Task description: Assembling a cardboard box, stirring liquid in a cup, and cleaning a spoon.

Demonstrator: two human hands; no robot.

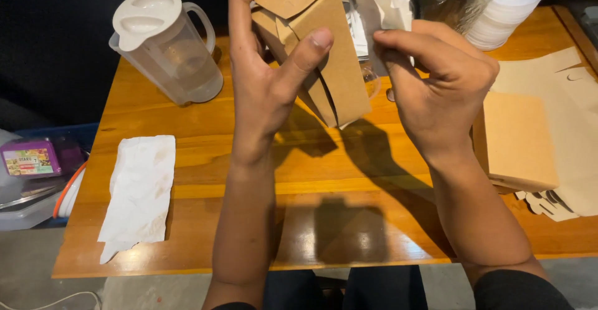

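Now I see left hand (265, 83) gripping box (324, 55) above table (205, 160), thumb across its side. Right hand (442, 92) curled, fingertips at box edge. Jug (165, 45) left of box.

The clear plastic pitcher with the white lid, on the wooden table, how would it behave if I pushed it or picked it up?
The clear plastic pitcher with the white lid looks empty, so it is probably light for its size. Being tall, it might tip if pushed near the top and would likely slide on the glossy wooden table. Its side handle should give a secure grip, and the plastic seems stiff, not fragile.
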